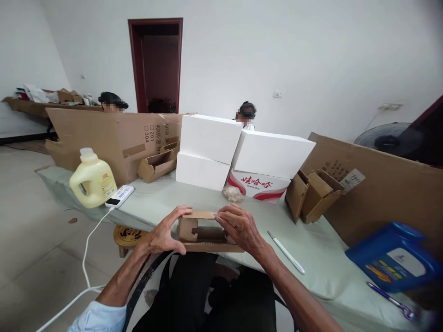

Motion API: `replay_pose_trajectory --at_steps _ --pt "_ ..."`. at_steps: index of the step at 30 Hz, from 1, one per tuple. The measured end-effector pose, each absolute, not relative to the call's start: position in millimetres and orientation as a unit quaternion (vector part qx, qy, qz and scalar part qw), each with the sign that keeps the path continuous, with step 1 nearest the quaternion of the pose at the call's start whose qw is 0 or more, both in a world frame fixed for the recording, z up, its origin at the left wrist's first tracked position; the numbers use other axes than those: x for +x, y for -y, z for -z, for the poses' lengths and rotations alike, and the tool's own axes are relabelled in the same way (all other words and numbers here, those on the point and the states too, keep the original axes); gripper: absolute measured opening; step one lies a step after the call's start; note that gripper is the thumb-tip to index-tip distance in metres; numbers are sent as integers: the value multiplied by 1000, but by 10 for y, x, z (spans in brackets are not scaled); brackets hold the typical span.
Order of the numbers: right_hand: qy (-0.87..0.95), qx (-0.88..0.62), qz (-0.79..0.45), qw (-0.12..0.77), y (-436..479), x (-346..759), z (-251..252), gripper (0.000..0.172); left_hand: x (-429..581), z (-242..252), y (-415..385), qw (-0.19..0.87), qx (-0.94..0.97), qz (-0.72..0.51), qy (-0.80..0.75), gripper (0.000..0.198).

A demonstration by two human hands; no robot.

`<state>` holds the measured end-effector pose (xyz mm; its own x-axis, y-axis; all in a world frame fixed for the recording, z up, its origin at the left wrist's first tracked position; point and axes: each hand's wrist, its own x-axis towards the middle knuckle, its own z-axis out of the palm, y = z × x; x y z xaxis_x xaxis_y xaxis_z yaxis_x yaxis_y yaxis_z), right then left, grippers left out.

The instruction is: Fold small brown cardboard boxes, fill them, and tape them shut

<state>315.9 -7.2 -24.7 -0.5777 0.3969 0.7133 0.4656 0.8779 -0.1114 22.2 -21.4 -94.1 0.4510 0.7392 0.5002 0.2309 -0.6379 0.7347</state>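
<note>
A small brown cardboard box point(211, 247) with an open top lies at the table's near edge, just above my lap. My left hand point(168, 234) grips its left end, thumb along the near side and fingers on the far side. At the far right corner, my right hand point(240, 228) pinches the box's far edge with thumb and fingers. Inside the box the bare cardboard shows, along with a darker gap. Right of my right hand, a slim white pen-like tool point(285, 252) rests on the cloth. A crumpled clear plastic bundle point(232, 194) sits beyond the box.
White boxes point(207, 138) are stacked at the back beside a red-and-white carton point(259, 186). Cardboard pieces point(320, 196) stand right, another open box point(158, 165) left. A yellow jug point(92, 180), a white power strip point(119, 197), a blue bottle point(394, 258) and a purple tool point(391, 299) flank them.
</note>
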Motion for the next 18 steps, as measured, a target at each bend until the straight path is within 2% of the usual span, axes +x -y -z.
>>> replay_pose_trajectory --at_steps 2,4,8,11,18 --pt "888 -252 13 385 81 3148 245 22 194 999 283 268 816 -408 -311 125" --pt "883 -269 -11 383 78 3144 261 28 213 1049 345 230 829 -391 -328 129" --pt "855 -322 -70 402 36 3169 324 42 323 1089 419 149 848 -378 -339 109" --pt "821 -370 -124 416 20 3199 355 48 392 1079 421 102 860 -378 -326 103" --pt "690 -456 -303 473 25 3233 381 49 429 1046 389 69 878 -360 -308 93"
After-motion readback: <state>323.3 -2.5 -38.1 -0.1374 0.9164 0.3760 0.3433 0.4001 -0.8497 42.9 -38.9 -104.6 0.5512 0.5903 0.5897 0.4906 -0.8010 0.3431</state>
